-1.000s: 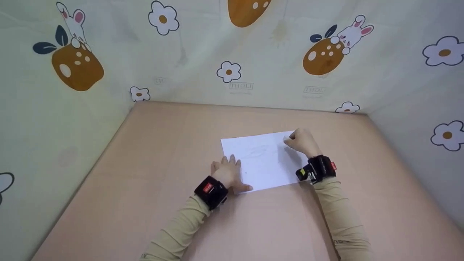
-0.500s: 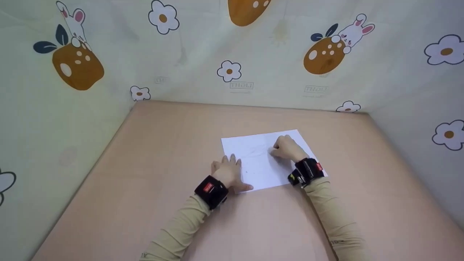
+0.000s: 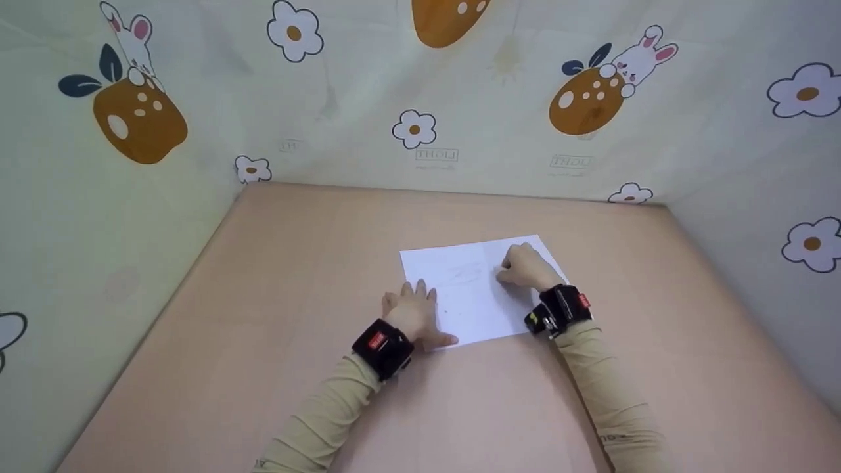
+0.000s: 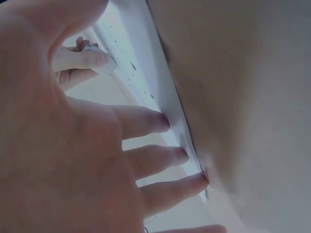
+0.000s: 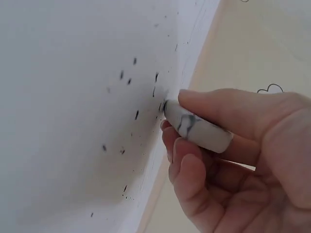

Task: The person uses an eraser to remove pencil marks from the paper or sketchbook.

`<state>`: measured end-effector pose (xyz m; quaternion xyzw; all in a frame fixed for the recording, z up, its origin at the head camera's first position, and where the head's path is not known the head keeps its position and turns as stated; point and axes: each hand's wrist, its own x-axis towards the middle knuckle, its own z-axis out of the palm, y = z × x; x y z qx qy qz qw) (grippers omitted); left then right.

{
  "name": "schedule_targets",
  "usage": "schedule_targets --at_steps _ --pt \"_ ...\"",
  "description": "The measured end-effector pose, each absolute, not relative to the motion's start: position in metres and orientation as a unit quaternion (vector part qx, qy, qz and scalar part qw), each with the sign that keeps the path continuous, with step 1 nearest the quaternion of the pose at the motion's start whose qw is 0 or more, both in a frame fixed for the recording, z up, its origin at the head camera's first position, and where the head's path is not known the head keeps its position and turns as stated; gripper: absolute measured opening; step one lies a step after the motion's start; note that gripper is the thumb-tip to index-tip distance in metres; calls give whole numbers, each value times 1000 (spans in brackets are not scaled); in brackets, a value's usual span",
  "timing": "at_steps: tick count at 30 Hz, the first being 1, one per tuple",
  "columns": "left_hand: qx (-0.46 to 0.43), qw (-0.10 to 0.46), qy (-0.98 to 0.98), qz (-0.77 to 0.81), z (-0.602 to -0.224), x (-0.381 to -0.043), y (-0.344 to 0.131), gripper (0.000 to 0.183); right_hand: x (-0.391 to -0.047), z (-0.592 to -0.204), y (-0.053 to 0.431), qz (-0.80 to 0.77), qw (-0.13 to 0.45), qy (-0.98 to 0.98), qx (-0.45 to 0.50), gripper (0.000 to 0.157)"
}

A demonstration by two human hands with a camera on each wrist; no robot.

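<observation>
A white sheet of paper [image 3: 473,309] lies on the table, with faint grey smudges near its middle. My left hand [image 3: 412,316] rests with spread fingers on the sheet's left edge, its thumb at the lower left corner. Pinched between thumb and fingers of my right hand [image 3: 527,268] is a white eraser [image 5: 199,131] with grey smears, its darkened end against the paper. Small dark eraser crumbs [image 5: 137,115] dot the sheet around it in the right wrist view. The head view hides the eraser behind the right hand.
The sheet lies on a wide light-brown table [image 3: 315,263]. Around its far and side edges hangs a pale curtain [image 3: 355,85] printed with flowers, rabbits and orange fruit. Each wrist carries a black strapped camera [image 3: 383,348].
My right hand has moved left and nearer from the sheet's upper right corner, then slightly back to the right with the eraser. The left hand has stayed in place.
</observation>
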<state>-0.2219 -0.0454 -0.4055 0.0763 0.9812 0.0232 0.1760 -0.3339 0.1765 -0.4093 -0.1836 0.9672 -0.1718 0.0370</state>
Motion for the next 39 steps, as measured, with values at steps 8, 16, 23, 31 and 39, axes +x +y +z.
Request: schedule_targets --at_steps 8,16,23,31,39 --pt "80 173 981 27 -404 -221 -46 103 -335 -408 195 -158 -21 981 -111 37" --pt "80 173 981 15 -402 -220 -47 102 -331 -404 177 -167 63 965 -192 16" --pt "82 166 982 22 -404 -221 -47 102 -340 -409 199 -168 11 982 -82 24" --pt "83 165 982 27 -405 -218 -48 102 -337 -406 197 -174 67 972 -143 21" --pt "84 164 982 30 -403 -219 -48 102 -343 -412 212 -146 -36 984 -96 27"
